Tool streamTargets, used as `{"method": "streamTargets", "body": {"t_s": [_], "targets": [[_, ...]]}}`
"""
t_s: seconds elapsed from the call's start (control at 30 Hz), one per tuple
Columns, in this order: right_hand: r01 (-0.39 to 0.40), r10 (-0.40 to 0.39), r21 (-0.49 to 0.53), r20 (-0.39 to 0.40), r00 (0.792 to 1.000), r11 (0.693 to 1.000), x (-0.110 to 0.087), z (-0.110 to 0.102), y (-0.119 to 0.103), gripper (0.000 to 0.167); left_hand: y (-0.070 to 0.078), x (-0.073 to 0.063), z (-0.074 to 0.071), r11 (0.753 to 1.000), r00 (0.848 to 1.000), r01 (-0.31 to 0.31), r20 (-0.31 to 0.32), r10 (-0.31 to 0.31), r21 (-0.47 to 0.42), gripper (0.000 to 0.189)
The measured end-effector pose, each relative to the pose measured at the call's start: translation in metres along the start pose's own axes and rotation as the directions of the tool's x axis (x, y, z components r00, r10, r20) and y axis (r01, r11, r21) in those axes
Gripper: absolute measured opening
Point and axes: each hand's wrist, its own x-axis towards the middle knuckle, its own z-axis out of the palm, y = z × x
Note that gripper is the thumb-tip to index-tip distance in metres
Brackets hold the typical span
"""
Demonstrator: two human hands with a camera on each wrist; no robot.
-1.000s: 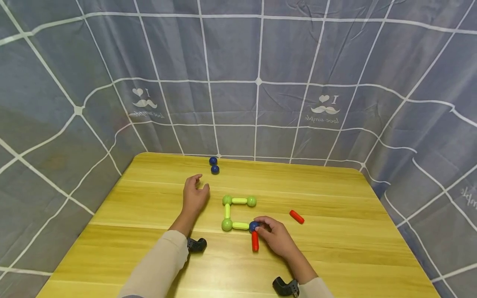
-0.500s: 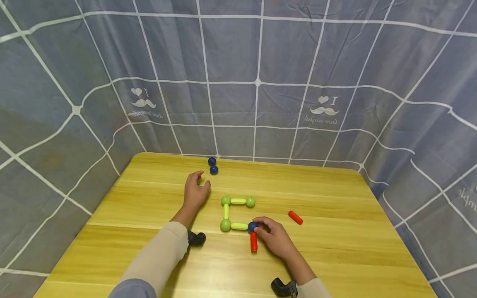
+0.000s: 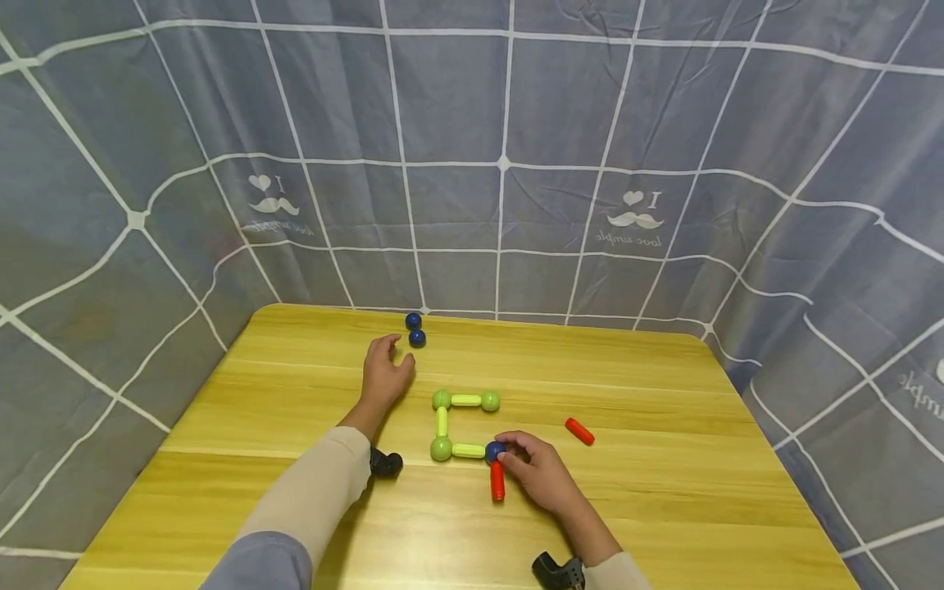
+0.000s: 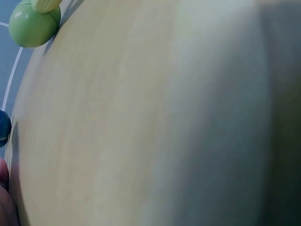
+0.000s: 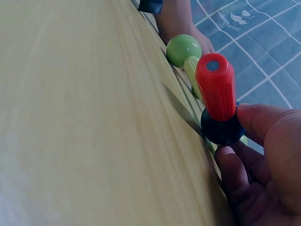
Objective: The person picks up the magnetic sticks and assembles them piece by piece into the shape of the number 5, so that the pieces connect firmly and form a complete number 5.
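My right hand [image 3: 542, 471] pinches a blue ball [image 3: 495, 451] between thumb and fingers. From that ball a red magnetic rod [image 3: 497, 482] points toward the near side of the table. In the right wrist view the rod [image 5: 216, 87] stands out from the dark ball [image 5: 222, 127]. A yellow-green rod [image 3: 469, 451] joins the blue ball to a green ball [image 3: 441, 449], part of a C-shaped chain of rods and green balls. Further back, my left hand [image 3: 385, 377] holds nothing, its loosely bent fingertips close to two loose blue balls [image 3: 417, 338].
A single red rod [image 3: 579, 431] lies on the wooden table [image 3: 664, 508] to the right of the chain. Behind and beside the table hangs a grey curtain [image 3: 457, 205] with white grid lines. Black wrist devices [image 3: 558, 571] sit at both wrists.
My left hand has moved slightly forward, closer to the two loose blue balls. The right hand keeps its pinch on the blue ball. The head view has shifted a little.
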Motion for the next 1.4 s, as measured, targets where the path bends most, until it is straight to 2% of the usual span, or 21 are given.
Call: {"method": "streamTargets", "body": {"t_s": [0.3,0.63,0.77,1.13,1.23,1.4], "targets": [[0.001,-0.001,0.009,0.003,1.000,1.000,-0.001,0.000,-0.001,0.023,-0.002,0.001,0.001,1.000,1.000,-0.021,-0.001,0.021,-0.003,0.046],[-0.013,0.013,0.005,0.004,1.000,1.000,-0.003,0.000,0.000,0.023,-0.003,0.006,0.005,1.000,1.000,-0.013,0.003,0.013,-0.003,0.046],[-0.011,0.011,0.001,-0.004,1.000,1.000,-0.003,-0.001,0.001,0.023,-0.001,0.008,0.009,1.000,1.000,-0.014,0.026,0.014,0.001,0.047],[0.018,-0.018,0.013,-0.001,1.000,1.000,-0.001,-0.002,0.002,0.023,0.000,0.017,0.013,0.998,0.996,0.012,0.092,-0.018,0.065,0.050],[0.026,-0.026,0.014,-0.002,1.000,1.000,0.000,-0.001,0.001,0.023,0.000,0.020,0.013,0.993,0.993,0.015,0.111,-0.028,0.114,0.051],[0.021,-0.021,0.006,-0.002,1.000,1.000,0.001,-0.001,0.001,0.023,0.002,0.024,0.013,0.973,0.987,-0.001,0.157,-0.037,0.232,0.053]]}}
